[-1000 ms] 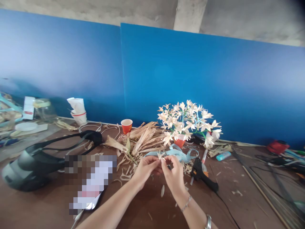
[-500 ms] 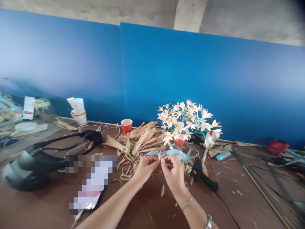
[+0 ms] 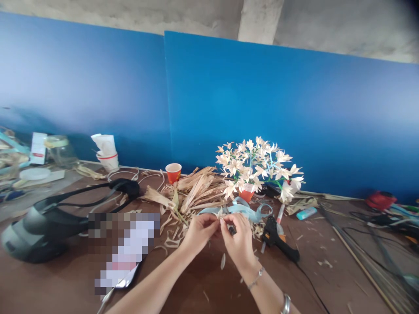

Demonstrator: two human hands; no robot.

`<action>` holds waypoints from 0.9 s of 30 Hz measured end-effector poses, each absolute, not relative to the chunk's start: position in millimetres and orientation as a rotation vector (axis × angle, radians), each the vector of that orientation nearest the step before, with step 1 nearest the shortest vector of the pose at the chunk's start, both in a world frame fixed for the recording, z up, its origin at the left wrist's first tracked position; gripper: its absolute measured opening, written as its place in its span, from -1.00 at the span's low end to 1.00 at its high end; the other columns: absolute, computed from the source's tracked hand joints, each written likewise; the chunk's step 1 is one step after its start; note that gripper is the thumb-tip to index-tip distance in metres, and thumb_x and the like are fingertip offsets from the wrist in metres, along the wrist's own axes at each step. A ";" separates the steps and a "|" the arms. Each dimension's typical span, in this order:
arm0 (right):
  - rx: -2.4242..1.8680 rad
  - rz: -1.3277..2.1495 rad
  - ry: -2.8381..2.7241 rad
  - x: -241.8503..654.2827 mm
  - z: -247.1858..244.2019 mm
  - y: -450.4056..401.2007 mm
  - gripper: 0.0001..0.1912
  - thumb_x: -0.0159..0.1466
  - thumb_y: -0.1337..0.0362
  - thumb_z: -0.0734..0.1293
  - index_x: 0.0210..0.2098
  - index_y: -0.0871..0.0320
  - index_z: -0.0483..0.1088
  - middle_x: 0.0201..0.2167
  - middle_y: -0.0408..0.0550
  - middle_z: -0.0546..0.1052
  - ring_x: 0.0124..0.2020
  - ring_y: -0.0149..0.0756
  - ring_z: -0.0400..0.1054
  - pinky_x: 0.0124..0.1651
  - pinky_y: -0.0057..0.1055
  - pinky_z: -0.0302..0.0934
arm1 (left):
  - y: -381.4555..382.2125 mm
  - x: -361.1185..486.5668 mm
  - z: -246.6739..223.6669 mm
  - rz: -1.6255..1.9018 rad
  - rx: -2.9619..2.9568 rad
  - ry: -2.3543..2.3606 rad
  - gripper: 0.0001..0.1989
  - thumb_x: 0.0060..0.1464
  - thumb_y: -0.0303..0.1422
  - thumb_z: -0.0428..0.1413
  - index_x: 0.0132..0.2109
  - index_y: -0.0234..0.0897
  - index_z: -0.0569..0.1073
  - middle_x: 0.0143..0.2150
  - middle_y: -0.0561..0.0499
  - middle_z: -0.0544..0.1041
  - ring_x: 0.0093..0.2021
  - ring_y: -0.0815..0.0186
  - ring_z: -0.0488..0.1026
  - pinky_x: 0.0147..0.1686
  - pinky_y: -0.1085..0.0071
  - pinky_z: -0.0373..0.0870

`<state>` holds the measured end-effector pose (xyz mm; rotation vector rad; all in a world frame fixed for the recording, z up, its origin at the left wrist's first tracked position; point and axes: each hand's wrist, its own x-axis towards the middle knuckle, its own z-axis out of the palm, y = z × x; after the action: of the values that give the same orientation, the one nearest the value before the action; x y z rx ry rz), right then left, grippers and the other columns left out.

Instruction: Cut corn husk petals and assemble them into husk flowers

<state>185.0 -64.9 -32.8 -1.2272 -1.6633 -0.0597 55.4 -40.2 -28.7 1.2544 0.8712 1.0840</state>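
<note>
Between my fingertips is a small pale flower (image 3: 220, 213), its petals like those of the finished bouquet behind. My left hand (image 3: 200, 233) pinches it from the left, thumb and forefinger closed. From the right, my right hand (image 3: 238, 237) pinches at its base, fingers curled. My fingers hide the lower part of the flower. Just beyond my hands lies a loose pale-blue ribbon (image 3: 250, 212). A bouquet of cream husk flowers (image 3: 252, 168) stands in a red paper cup (image 3: 246, 194) behind it.
Dried corn husks (image 3: 199, 187) are heaped behind my left hand. A black glue gun (image 3: 278, 240) with a cord lies to the right. At left are a phone (image 3: 129, 277) and a dark headset (image 3: 42, 231). Another red cup (image 3: 173, 173) stands near the blue panel (image 3: 262, 96).
The flower's petals show more spread above my fingertips now. Both hands stay almost in the same place, still pinching.
</note>
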 end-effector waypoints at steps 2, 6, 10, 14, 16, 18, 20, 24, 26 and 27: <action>-1.236 -0.070 -1.664 184.5 -31.8 -65.6 -0.93 0.19 0.36 0.23 -0.44 0.14 0.29 -0.46 -0.09 0.42 -0.36 -0.27 0.29 -0.26 -0.33 0.15 | -39.9 55.2 -29.7 1.089 1.274 0.865 -0.73 -0.14 -0.19 0.19 -0.49 -0.36 0.44 -0.62 0.08 0.41 -0.61 0.44 0.33 -0.56 0.53 0.27; -1.243 -0.095 -1.670 183.3 -29.7 -67.5 -0.92 0.19 0.36 0.22 -0.44 0.14 0.29 -0.46 -0.09 0.42 -0.37 -0.27 0.29 -0.26 -0.33 0.14 | -41.0 55.0 -27.6 1.087 1.284 0.856 -0.73 -0.13 -0.19 0.19 -0.48 -0.35 0.45 -0.61 0.07 0.41 -0.60 0.43 0.33 -0.56 0.53 0.27; -1.236 -0.108 -1.685 183.7 -29.2 -68.7 -0.92 0.19 0.37 0.22 -0.44 0.14 0.29 -0.45 -0.09 0.42 -0.37 -0.28 0.29 -0.25 -0.33 0.12 | -42.9 55.1 -23.8 1.081 1.257 0.847 -0.72 -0.17 -0.17 0.21 -0.50 -0.34 0.44 -0.62 0.08 0.41 -0.61 0.43 0.33 -0.56 0.52 0.27; -1.237 -0.088 -1.700 184.9 -29.4 -69.1 -0.92 0.20 0.37 0.22 -0.43 0.14 0.29 -0.45 -0.08 0.42 -0.35 -0.26 0.29 -0.25 -0.33 0.12 | -43.9 55.8 -22.6 1.083 1.227 0.823 -0.70 -0.19 -0.16 0.22 -0.50 -0.35 0.43 -0.60 0.08 0.42 -0.59 0.43 0.34 -0.55 0.52 0.29; -1.234 -0.079 -1.694 185.3 -29.2 -69.2 -0.92 0.21 0.36 0.22 -0.43 0.14 0.30 -0.44 -0.08 0.42 -0.35 -0.26 0.29 -0.24 -0.32 0.12 | -43.9 56.2 -22.5 1.088 1.222 0.818 -0.70 -0.19 -0.16 0.22 -0.48 -0.35 0.44 -0.60 0.09 0.41 -0.59 0.44 0.33 -0.54 0.52 0.29; -1.226 -0.077 -1.684 185.5 -28.5 -69.6 -0.92 0.21 0.36 0.22 -0.42 0.13 0.30 -0.44 -0.08 0.43 -0.35 -0.26 0.29 -0.24 -0.31 0.13 | -43.9 56.4 -22.3 1.091 1.228 0.819 -0.69 -0.19 -0.15 0.22 -0.48 -0.36 0.44 -0.59 0.09 0.41 -0.59 0.44 0.33 -0.54 0.52 0.29; -1.213 -0.077 -1.683 185.6 -27.5 -70.1 -0.91 0.20 0.36 0.21 -0.43 0.13 0.30 -0.45 -0.08 0.43 -0.36 -0.26 0.30 -0.24 -0.31 0.13 | -43.8 56.2 -22.0 1.086 1.239 0.821 -0.68 -0.20 -0.15 0.22 -0.47 -0.36 0.44 -0.59 0.08 0.42 -0.58 0.43 0.34 -0.53 0.52 0.29; -1.196 -0.088 -1.710 186.1 -25.1 -71.1 -0.90 0.20 0.37 0.21 -0.43 0.13 0.31 -0.46 -0.08 0.44 -0.35 -0.26 0.31 -0.23 -0.30 0.14 | -43.7 55.5 -21.8 1.085 1.252 0.817 -0.68 -0.20 -0.14 0.21 -0.47 -0.35 0.43 -0.60 0.08 0.42 -0.59 0.43 0.33 -0.53 0.51 0.29; -1.190 -0.101 -1.725 186.5 -24.1 -71.7 -0.90 0.20 0.38 0.20 -0.42 0.13 0.32 -0.44 -0.07 0.45 -0.34 -0.26 0.31 -0.23 -0.29 0.15 | -43.7 55.2 -21.6 1.093 1.269 0.818 -0.69 -0.19 -0.14 0.21 -0.48 -0.35 0.43 -0.61 0.08 0.41 -0.59 0.43 0.33 -0.54 0.52 0.28; -1.183 -0.105 -1.732 186.6 -23.7 -72.1 -0.90 0.19 0.39 0.20 -0.42 0.13 0.32 -0.44 -0.07 0.46 -0.33 -0.26 0.32 -0.23 -0.29 0.15 | -43.8 54.9 -21.4 1.098 1.285 0.823 -0.69 -0.18 -0.15 0.21 -0.49 -0.35 0.43 -0.61 0.08 0.41 -0.59 0.43 0.32 -0.54 0.52 0.28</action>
<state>186.6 -72.1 -23.7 -1.1828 -1.7322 -0.1051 54.9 -43.8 -21.4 1.2848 0.8234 1.0985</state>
